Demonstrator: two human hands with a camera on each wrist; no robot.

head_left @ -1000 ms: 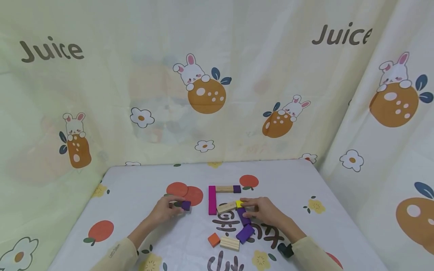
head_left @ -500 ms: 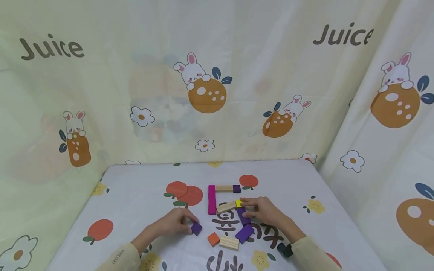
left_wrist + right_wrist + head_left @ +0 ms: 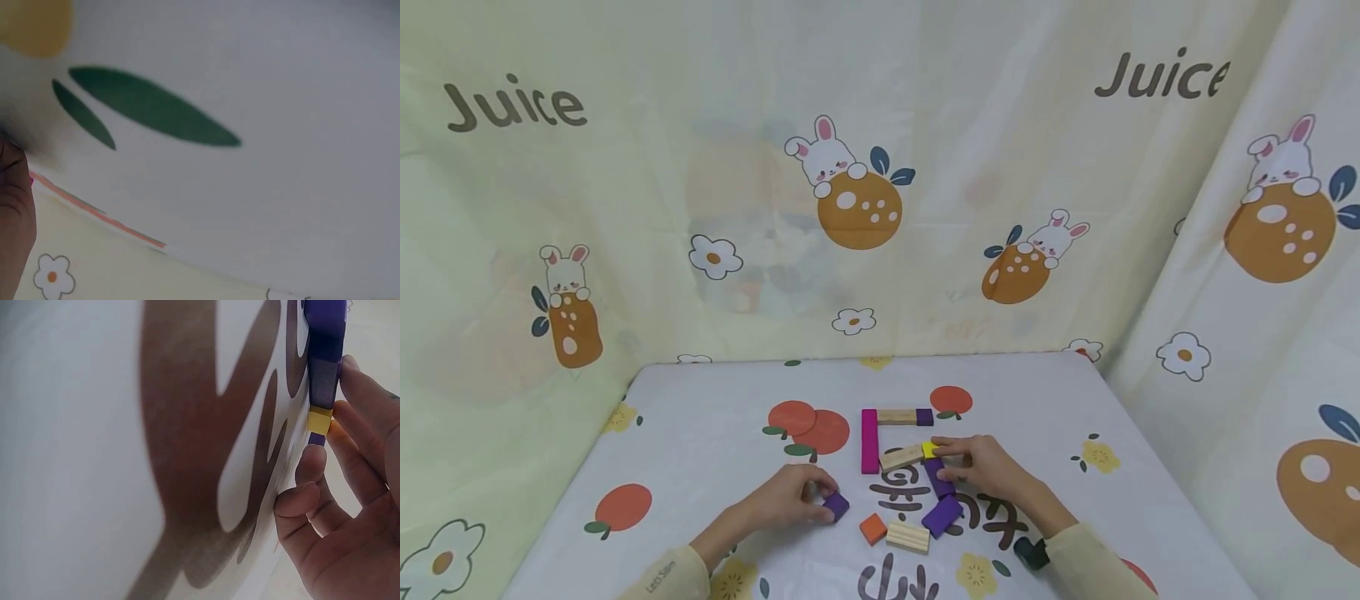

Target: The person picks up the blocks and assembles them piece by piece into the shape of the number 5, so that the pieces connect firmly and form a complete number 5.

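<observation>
My left hand (image 3: pixel 792 497) pinches a small purple block (image 3: pixel 837 506) between thumb and fingers, just left of an orange block (image 3: pixel 873 529). Only part of that hand (image 3: pixel 15 219) shows in the left wrist view, and its block is out of sight there. My right hand (image 3: pixel 988 468) touches a yellow block (image 3: pixel 929 450) and the purple block (image 3: pixel 937 478) below it; in the right wrist view its fingertips rest along the side of the yellow block (image 3: pixel 319 420). A plain wooden block (image 3: pixel 901 458) runs from the yellow one to a long magenta block (image 3: pixel 869 442).
At the magenta block's far end lie another wooden block (image 3: pixel 897 417) and a small dark purple block (image 3: pixel 924 417). Nearer me are another purple block (image 3: pixel 942 516) and a ridged wooden piece (image 3: pixel 907 537). A dark object (image 3: pixel 1032 553) sits by the right wrist.
The left hand has brought its purple block nearer to me and to the right, beside the orange block; it barely moves in the last half second. The right hand stays in place.
</observation>
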